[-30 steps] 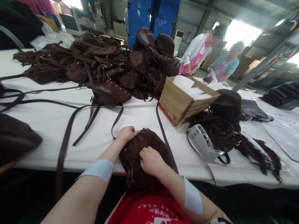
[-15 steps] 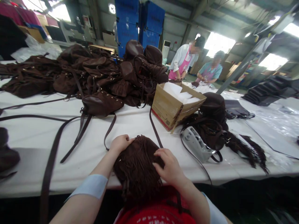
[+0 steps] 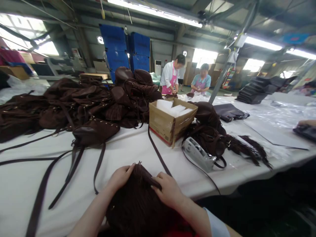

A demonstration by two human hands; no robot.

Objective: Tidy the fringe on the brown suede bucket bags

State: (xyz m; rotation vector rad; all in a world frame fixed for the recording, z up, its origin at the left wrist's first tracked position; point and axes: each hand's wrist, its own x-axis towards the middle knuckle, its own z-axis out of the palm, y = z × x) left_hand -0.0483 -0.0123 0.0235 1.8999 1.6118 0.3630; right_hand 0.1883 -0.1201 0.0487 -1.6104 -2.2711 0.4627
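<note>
A dark brown fringed bag (image 3: 135,200) is at the near edge of the white-covered table, close to my body. My left hand (image 3: 120,177) grips its upper left edge, thumb and fingers closed on it. On the upper right edge, my right hand (image 3: 168,189) pinches the bag's rim between thumb and fingers. A long brown strap (image 3: 158,153) runs from behind my right hand toward the cardboard box. The lower part of the bag is dark and its fringe is hard to make out.
A cardboard box (image 3: 160,126) holds white sheets. Right of it lie a grey tape dispenser (image 3: 198,154) and more brown fringed bags (image 3: 209,138). A large heap of brown bags (image 3: 81,98) covers the left. Two people in pink aprons (image 3: 170,89) work beyond the table.
My view has tilted up and turned right. The bag's top is raised and tipped toward me, and my right hand has closed on its rim.
</note>
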